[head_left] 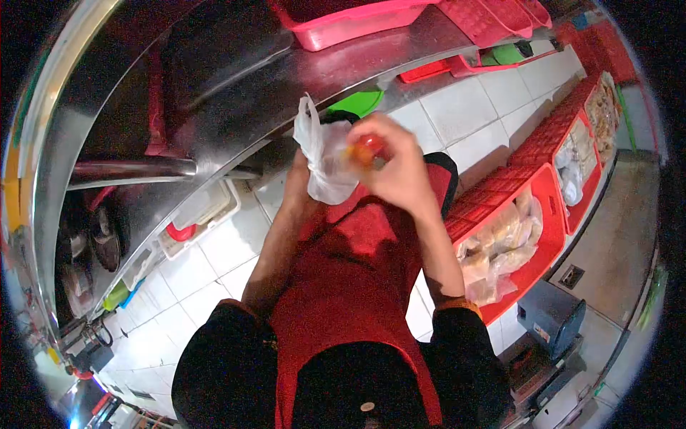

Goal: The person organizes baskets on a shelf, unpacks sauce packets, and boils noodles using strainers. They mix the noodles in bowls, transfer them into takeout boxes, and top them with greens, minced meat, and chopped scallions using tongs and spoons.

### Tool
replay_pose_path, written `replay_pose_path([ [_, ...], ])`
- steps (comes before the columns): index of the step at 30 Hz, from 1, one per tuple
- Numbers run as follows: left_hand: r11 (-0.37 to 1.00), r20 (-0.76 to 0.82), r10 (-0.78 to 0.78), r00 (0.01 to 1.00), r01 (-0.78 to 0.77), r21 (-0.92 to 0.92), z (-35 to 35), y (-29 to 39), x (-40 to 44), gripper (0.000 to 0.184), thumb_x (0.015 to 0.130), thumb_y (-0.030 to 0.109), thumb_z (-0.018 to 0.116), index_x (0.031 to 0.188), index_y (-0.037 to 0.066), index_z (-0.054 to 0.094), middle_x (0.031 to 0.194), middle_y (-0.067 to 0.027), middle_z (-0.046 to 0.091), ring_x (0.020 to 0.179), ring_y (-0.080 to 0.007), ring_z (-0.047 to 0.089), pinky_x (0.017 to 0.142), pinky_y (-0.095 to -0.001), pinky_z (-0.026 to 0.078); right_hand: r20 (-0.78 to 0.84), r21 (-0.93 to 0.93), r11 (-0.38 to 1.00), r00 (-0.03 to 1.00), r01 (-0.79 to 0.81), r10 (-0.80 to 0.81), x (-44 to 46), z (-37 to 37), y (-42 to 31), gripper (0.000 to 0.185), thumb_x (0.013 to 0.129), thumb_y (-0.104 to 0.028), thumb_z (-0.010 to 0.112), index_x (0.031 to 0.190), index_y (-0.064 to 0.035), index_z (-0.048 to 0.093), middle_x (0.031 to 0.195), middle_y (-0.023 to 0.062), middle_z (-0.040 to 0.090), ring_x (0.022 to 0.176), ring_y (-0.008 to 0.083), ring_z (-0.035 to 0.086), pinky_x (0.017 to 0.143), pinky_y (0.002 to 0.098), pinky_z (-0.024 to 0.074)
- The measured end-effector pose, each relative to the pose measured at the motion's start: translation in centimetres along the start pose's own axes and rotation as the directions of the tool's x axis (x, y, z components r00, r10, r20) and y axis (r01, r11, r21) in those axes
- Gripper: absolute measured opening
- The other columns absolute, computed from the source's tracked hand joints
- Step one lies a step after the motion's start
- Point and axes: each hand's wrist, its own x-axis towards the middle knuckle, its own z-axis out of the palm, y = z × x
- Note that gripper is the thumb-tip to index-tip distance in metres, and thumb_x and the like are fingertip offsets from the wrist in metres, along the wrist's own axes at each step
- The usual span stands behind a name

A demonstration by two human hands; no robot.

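Note:
In the head view a thin white plastic bag (332,168) is held up in front of my red apron (343,286). My left hand (299,182) grips the bag from behind, and the bag hides most of its fingers. Beside it, my right hand (400,168) is closed round a small, shiny red round thing (370,146) with a yellowish edge. Motion blurs that thing, so its exact kind does not show. It is close to the bag's right side; whether the two touch I cannot tell.
A steel counter (257,107) curves across the front, with a pink tub (364,25) on it. Red crates (547,236) of bagged goods stand on the right. A dark grey box (552,314) is behind them. White tiles (236,250) cover the floor.

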Motion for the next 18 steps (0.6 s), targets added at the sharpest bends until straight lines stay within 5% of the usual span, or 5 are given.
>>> replay_pose_path([
  [2,0.999,-0.011,0.045,0.999,-0.045,0.02,-1.1,0.5,0.6,0.055,0.106,0.046,0.034,0.145,0.007,0.042,0.134,-0.0137,0.056,0.118,-0.0278,0.06,0.097,-0.0418,0.052,-0.12,0.357,0.934,0.99,-0.022,0.069,0.4,-1.4,0.4,0.021,0.076,0.0,0.073,0.096,-0.0029,0.067,0.087,0.0012,0.065,0.072,0.0072,0.061,0.058,0.0214,0.0488],
  [6,0.982,-0.075,0.13,0.989,-0.117,0.151,-3.3,0.2,1.3,0.056,0.105,0.046,0.037,0.145,0.006,0.04,0.132,-0.0139,0.057,0.116,-0.0262,0.06,0.098,-0.0415,0.052,0.104,0.821,0.504,0.939,-0.268,0.328,0.2,-4.3,0.6,0.017,0.082,-0.003,0.074,0.097,-0.0035,0.068,0.08,0.0024,0.065,0.062,0.0072,0.058,0.046,0.0198,0.04],
  [9,0.988,-0.21,0.146,0.967,-0.134,0.071,-0.1,0.9,-0.2,0.05,0.107,0.039,0.035,0.142,0.004,0.042,0.119,-0.0131,0.062,0.105,-0.0241,0.063,0.089,-0.0385,0.054,0.286,0.376,0.791,0.873,-0.482,0.396,0.2,-3.8,0.0,0.009,0.08,-0.004,0.076,0.085,0.0002,0.069,0.08,0.0047,0.067,0.062,0.0094,0.059,0.047,0.0234,0.0402],
  [11,0.937,-0.047,0.265,0.963,-0.246,0.247,-0.3,0.5,-0.3,0.045,0.107,0.035,0.035,0.137,0.003,0.045,0.11,-0.0121,0.064,0.096,-0.023,0.064,0.083,-0.0379,0.053,0.149,0.22,0.975,0.986,0.039,-0.073,0.2,-1.4,0.7,0.014,0.076,-0.004,0.077,0.086,0.002,0.069,0.08,0.0063,0.068,0.066,0.0135,0.061,0.057,0.0289,0.047],
  [18,0.988,-0.072,0.109,0.991,-0.116,-0.098,-1.2,-1.1,0.5,0.043,0.105,0.029,0.034,0.137,0.003,0.045,0.128,-0.0133,0.059,0.116,-0.0265,0.059,0.102,-0.0429,0.046,0.047,-0.382,0.916,0.987,-0.122,0.151,-0.9,-0.1,-2.0,0.019,0.076,-0.009,0.075,0.093,-0.0014,0.075,0.086,0.0167,0.068,0.071,0.0335,0.066,0.067,0.0368,0.0522],
])
